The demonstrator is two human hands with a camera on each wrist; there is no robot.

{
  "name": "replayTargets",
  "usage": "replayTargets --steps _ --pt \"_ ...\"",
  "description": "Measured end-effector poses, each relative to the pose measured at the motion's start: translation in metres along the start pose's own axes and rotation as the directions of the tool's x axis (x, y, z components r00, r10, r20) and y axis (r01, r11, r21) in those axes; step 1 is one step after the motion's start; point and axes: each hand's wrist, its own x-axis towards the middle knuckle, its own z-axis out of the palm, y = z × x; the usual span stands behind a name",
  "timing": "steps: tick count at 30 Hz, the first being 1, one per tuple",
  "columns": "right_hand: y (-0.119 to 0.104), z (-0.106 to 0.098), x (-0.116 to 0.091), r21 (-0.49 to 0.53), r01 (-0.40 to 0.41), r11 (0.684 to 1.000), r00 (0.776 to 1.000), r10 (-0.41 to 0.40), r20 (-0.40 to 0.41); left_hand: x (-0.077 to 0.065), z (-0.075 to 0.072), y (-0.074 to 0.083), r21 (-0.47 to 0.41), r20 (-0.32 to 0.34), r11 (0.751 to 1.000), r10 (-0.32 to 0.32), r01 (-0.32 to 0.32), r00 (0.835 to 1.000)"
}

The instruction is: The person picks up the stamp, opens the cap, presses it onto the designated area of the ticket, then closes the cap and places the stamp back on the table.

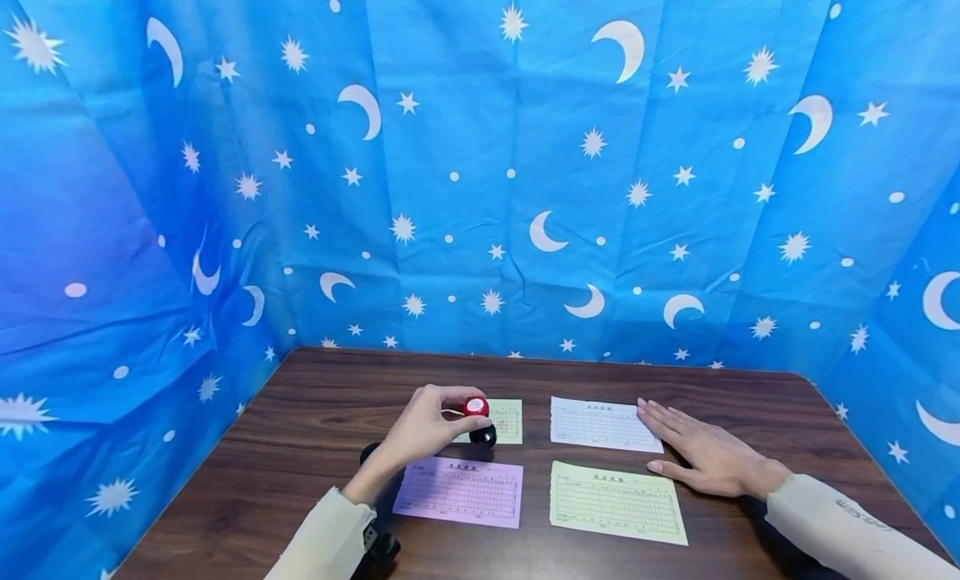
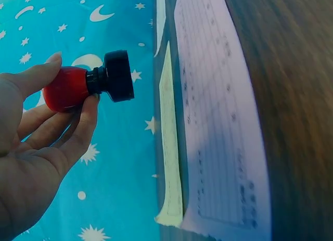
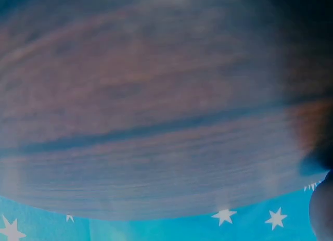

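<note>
My left hand pinches a stamp by its round red handle, fingers and thumb around it. In the left wrist view the stamp's black base points toward the papers, held off the tabletop. Behind it lies a green form, partly hidden by hand and stamp, with a small red mark on it. Nearer me is a pink form. My right hand lies flat with straight fingers, its fingertips on the right edge of a white form. The right wrist view shows mostly blurred tabletop.
A second green form lies in front of the white one, left of my right forearm. The dark wood table ends at a blue curtain with moons and stars, which also closes off both sides.
</note>
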Motion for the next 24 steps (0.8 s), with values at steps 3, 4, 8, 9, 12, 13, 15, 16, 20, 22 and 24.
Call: replayTargets --steps 3,4,8,9,12,13,15,16,20,22,24 --pt "0.001 0.001 -0.001 0.017 0.008 1.0 1.0 -0.008 0.003 0.004 0.005 0.005 -0.007 0.005 1.0 0.018 -0.018 1.0" --pt "0.001 0.001 -0.001 0.016 0.014 1.0 1.0 -0.014 0.001 0.006 0.007 0.007 -0.007 0.006 1.0 0.024 -0.024 1.0" --pt "0.001 0.001 0.0 0.015 0.024 1.0 1.0 -0.023 -0.006 0.014 0.017 0.015 0.002 0.004 0.999 0.051 -0.051 0.999" --pt "0.001 0.001 0.0 0.016 0.023 1.0 1.0 -0.023 -0.008 0.017 0.019 0.017 0.001 0.005 0.998 0.056 -0.056 0.998" --pt "0.001 0.001 0.001 0.013 0.023 1.0 1.0 -0.023 -0.005 0.025 0.028 0.024 -0.012 0.005 0.997 0.072 -0.072 0.997" --pt "0.001 0.001 0.002 0.016 0.022 1.0 1.0 -0.022 -0.001 0.028 0.031 0.027 -0.019 0.008 0.997 0.075 -0.075 0.997" --pt "0.001 0.002 0.001 0.014 0.023 1.0 1.0 -0.023 0.005 0.033 0.038 0.03 -0.029 0.014 0.996 0.079 -0.079 0.997" --pt "0.001 0.002 0.001 0.014 0.023 1.0 1.0 -0.023 0.008 0.036 0.042 0.032 -0.031 0.016 0.996 0.08 -0.079 0.997" --pt "0.001 0.004 0.0 0.009 0.021 1.0 1.0 -0.021 0.001 0.044 0.056 0.039 -0.05 0.021 0.996 0.071 -0.07 0.997" --pt "0.001 0.003 -0.001 0.005 0.018 1.0 1.0 -0.018 -0.004 0.048 0.062 0.043 -0.063 0.027 0.996 0.064 -0.062 0.998" --pt "0.0 0.003 -0.001 0.003 0.017 1.0 1.0 -0.017 -0.005 0.051 0.069 0.046 -0.079 0.034 0.995 0.061 -0.058 0.998"
